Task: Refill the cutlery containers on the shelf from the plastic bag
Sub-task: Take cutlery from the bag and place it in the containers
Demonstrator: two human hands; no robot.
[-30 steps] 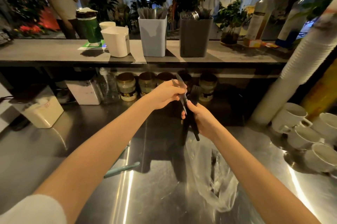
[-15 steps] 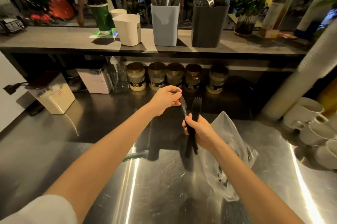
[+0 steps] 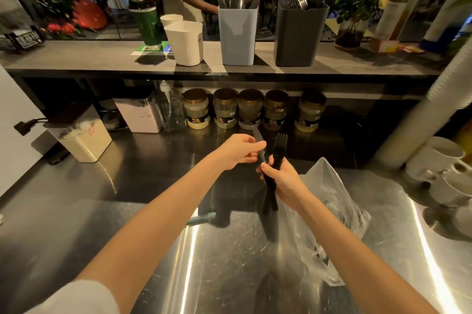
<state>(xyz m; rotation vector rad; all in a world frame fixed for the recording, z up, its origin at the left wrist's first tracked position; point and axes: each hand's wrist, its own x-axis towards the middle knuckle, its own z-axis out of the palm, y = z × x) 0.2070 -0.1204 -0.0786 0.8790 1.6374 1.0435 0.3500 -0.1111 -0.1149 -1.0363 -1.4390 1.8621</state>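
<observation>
Gripping a bundle of black cutlery [image 3: 280, 146] just left of the plastic bag [image 3: 332, 211], the right hand [image 3: 283, 178] is closed round the handles, fork tines up; the left hand [image 3: 238, 151] pinches a knife [image 3: 258, 137] at the bundle's top. Draw it straight out, bundle held firm, for the containers [image 3: 237, 35] on the shelf [image 3: 76, 58] beyond the bag. The jars [image 3: 251, 109] beyond the bag bear black labels, unreadable.

The forks [image 3: 279, 150] were black, the knife [image 3: 258, 140] dark grey, the plastic bag [image 3: 334, 201] clear. The shelf [image 3: 76, 58] was grey. Its 3 containers were white [image 3: 185, 44], pale blue-grey [image 3: 237, 37] and charcoal [image 3: 298, 37]. The cup [image 3: 147, 27] was green. The 5 jars [image 3: 251, 109] had gold lids and black labels. The tabletop [image 3: 76, 211] was silvery, the mugs [image 3: 434, 157] white.
</observation>
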